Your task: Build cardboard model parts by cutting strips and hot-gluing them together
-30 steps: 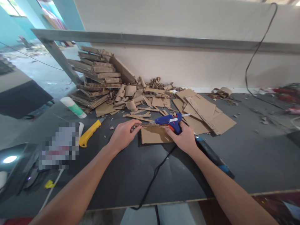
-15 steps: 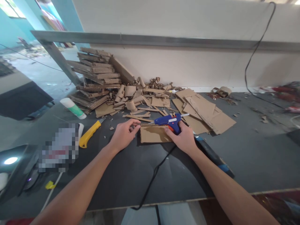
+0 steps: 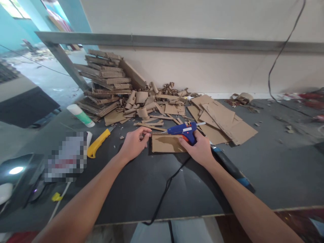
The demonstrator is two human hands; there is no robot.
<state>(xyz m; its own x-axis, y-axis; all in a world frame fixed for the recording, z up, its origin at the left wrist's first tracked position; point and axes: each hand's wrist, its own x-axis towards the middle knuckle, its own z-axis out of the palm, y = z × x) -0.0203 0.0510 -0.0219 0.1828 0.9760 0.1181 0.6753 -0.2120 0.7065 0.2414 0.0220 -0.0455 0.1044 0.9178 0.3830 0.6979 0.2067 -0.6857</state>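
My right hand (image 3: 198, 147) is wrapped round the handle of a blue hot glue gun (image 3: 182, 131), with a pale glue stick poking out of its back. The gun's nozzle points left, over the far edge of a flat cardboard piece (image 3: 167, 144) on the table. Along that edge runs a narrow corrugated cardboard strip (image 3: 158, 133). My left hand (image 3: 135, 143) is closed in a pinch at the strip's left end, by the cardboard's far left corner. The fingertips hide most of what they grip.
A yellow utility knife (image 3: 99, 143) and a white-green tube (image 3: 81, 115) lie at left. Stacked cardboard (image 3: 111, 81), scraps (image 3: 141, 101) and flat sheets (image 3: 220, 119) fill the back. A black cord (image 3: 168, 184) crosses the front; a dark blue-black tool (image 3: 231, 167) lies beside my right forearm.
The view has shifted slightly. Both hands, the glue gun and the cardboard hold nearly the same positions relative to each other.
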